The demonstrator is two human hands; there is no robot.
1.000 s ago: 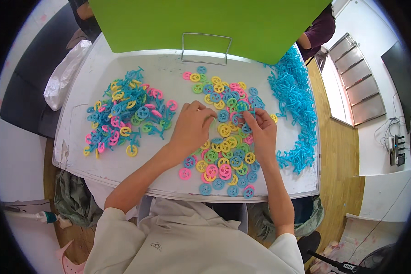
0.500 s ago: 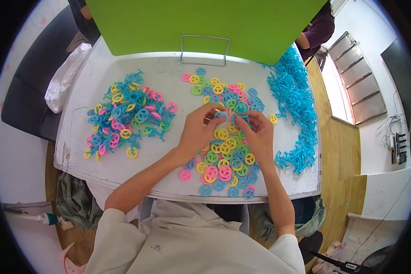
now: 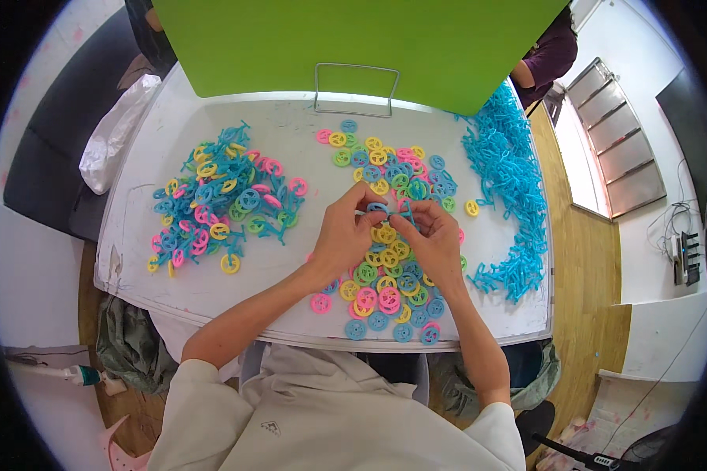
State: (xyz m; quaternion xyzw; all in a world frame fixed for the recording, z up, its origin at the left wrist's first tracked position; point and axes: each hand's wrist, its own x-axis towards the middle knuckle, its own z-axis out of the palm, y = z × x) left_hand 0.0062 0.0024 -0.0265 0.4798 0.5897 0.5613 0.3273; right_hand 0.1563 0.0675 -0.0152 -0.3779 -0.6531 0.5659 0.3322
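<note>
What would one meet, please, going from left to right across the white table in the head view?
White plastic bag → mixed pile of blue pieces and coloured rings → left hand → right hand → heap of blue pieces.

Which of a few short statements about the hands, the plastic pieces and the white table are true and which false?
1. Both hands, the left hand and the right hand, meet over the loose heap of coloured plastic rings. True.
2. The pile of plain blue plastic connector pieces lies at the table's left edge. False: it lies along the right edge.
3. A green board stands behind the white table. True.
4. The mixed pile of blue pieces and rings sits under the hands. False: it lies apart, to their left.
</note>
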